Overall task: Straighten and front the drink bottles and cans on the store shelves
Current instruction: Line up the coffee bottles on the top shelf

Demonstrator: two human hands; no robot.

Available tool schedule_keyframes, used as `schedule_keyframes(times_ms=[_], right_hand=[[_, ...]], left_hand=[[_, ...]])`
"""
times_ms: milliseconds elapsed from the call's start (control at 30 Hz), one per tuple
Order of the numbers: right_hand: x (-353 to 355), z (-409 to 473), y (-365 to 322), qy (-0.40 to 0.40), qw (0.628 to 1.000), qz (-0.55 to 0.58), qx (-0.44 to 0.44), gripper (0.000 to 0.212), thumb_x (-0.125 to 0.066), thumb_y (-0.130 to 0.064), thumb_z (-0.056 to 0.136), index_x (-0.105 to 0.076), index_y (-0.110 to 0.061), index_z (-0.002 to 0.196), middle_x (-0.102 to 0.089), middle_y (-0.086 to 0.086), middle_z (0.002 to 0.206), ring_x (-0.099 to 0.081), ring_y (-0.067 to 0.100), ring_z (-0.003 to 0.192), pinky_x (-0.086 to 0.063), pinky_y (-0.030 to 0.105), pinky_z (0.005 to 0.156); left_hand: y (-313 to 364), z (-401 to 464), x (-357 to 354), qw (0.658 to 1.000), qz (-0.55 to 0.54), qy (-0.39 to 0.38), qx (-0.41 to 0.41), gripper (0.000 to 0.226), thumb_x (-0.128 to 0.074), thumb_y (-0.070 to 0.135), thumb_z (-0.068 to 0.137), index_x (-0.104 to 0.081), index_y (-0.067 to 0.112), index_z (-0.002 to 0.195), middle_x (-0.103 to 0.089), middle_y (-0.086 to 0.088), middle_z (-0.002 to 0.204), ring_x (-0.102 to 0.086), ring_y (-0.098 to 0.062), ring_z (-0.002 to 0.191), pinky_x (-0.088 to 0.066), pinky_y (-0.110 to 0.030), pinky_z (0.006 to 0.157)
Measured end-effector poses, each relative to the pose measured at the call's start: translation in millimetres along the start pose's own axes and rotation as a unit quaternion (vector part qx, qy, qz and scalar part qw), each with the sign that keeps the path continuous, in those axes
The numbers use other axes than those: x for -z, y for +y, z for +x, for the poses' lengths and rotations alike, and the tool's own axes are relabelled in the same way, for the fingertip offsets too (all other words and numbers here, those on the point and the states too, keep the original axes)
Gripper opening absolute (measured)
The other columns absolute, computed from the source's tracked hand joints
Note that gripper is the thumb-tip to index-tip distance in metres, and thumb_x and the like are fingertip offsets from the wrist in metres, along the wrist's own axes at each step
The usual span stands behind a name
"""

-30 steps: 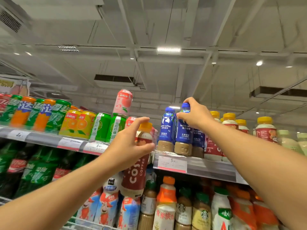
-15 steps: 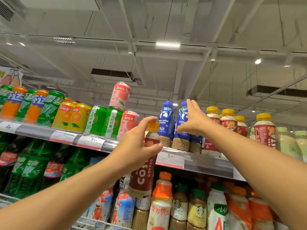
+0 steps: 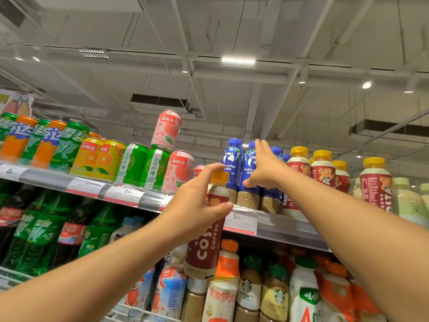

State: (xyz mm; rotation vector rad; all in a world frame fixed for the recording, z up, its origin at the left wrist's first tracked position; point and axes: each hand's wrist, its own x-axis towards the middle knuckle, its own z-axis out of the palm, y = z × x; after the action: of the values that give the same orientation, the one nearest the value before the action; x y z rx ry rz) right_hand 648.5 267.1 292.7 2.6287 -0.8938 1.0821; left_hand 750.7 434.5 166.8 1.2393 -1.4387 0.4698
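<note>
Left hand (image 3: 197,205) grips the Costa bottle (image 3: 206,233): red label reads "COSTA COFFEE" running up the body, orange-yellow cap on top, bear print near the neck; thumb curls round its right side, index arches above the cap, palm covers the left side; long axis near vertical, cap up, slight lean right; bottle sits in front of the top shelf edge (image 3: 278,226), base down over the lower row.

Right hand (image 3: 262,168) lies flat, fingers straight and together pointing up, thumb spread low; palm presses on the second blue bottle (image 3: 249,182), label "luckin c…" partly covered; its neighbour (image 3: 232,168) reads "coffee"; both upright on the top shelf, caps up, labels forward.

Price tag (image 3: 241,220) under them reads "5.90"; another tag (image 3: 126,192) reads "1.90".

Pink peach can (image 3: 166,130) stands stacked on a green can (image 3: 154,168); lower shelf has Starbucks bottles (image 3: 275,296), "CHEESE LATTE" legible.
</note>
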Motion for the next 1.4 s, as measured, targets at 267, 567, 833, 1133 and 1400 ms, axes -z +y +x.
schedule_keyframes(times_ms=[267,567,833,1133,1400], right_hand=[[7,-68,-7,0.107,0.983,0.110,0.104,0.069,-0.063,-0.012,0.082,-0.036,-0.012,0.146,-0.042,0.009,0.146,-0.044,0.022,0.130,-0.037,0.028,0.104],[-11,-197,20,0.031,0.963,0.255,0.085,0.089,-0.069,-0.055,0.061,-0.023,-0.045,0.136,-0.049,-0.034,0.110,-0.053,-0.019,0.096,-0.040,0.002,0.075],[14,-218,73,0.173,0.960,0.222,0.015,0.087,-0.083,-0.046,0.068,-0.024,-0.039,0.131,-0.063,-0.009,0.113,-0.064,0.013,0.098,-0.053,0.034,0.080],[88,-164,139,0.240,0.954,0.176,-0.036,0.090,-0.078,-0.046,0.074,-0.024,-0.026,0.144,-0.059,0.000,0.125,-0.060,0.021,0.107,-0.049,0.045,0.092],[68,-117,164,0.213,0.969,0.103,-0.077,0.091,-0.074,-0.045,0.080,-0.019,-0.020,0.147,-0.053,0.007,0.133,-0.057,0.025,0.111,-0.048,0.041,0.087]], left_hand=[[3,12,-16,0.995,-0.083,0.026,0.046,0.071,-0.078,0.041,0.065,-0.040,0.052,0.124,-0.069,0.017,0.090,-0.069,-0.002,0.078,-0.060,-0.033,0.075],[50,19,-80,0.986,-0.141,0.028,0.083,0.077,-0.083,0.042,0.046,-0.049,0.041,0.115,-0.069,0.010,0.076,-0.069,-0.008,0.071,-0.058,-0.033,0.066],[119,24,-130,0.981,-0.184,-0.006,0.051,0.077,-0.086,0.038,0.046,-0.046,0.038,0.112,-0.072,0.003,0.095,-0.070,-0.018,0.087,-0.057,-0.045,0.082],[61,8,-114,0.915,0.370,-0.120,-0.110,0.062,-0.056,0.041,0.090,-0.035,0.018,0.144,-0.039,-0.002,0.145,-0.036,-0.022,0.133,-0.032,-0.035,0.109],[44,19,-122,0.858,0.490,-0.103,-0.113,0.033,-0.069,0.023,0.082,-0.054,0.016,0.110,-0.054,-0.003,0.110,-0.053,-0.025,0.101,-0.047,-0.038,0.079]])
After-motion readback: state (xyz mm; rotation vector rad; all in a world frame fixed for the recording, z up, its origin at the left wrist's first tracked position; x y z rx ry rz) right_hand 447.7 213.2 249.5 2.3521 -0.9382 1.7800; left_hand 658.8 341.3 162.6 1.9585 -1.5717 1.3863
